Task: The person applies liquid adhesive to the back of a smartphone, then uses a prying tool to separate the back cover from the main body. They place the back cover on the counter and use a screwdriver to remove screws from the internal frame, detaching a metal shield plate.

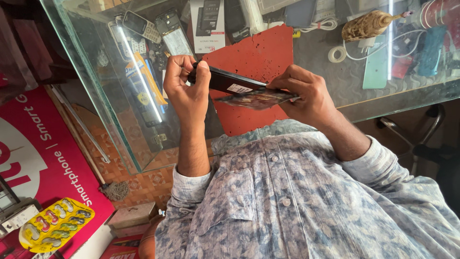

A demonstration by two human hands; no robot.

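Note:
I hold a black smartphone edge-on above a red mat on the glass counter. My left hand is closed around the phone's left end, thumb on its top corner. At the phone's right end, my right hand pinches the phone together with a thin dark panel. That panel hangs slightly apart from the phone's underside. A small white sticker shows on the phone's side.
Several old phones and a boxed battery lie under the glass. A roll of white tape, a white cable, a shell-shaped ornament and teal cases lie at right. A red poster and yellow blister card are lower left.

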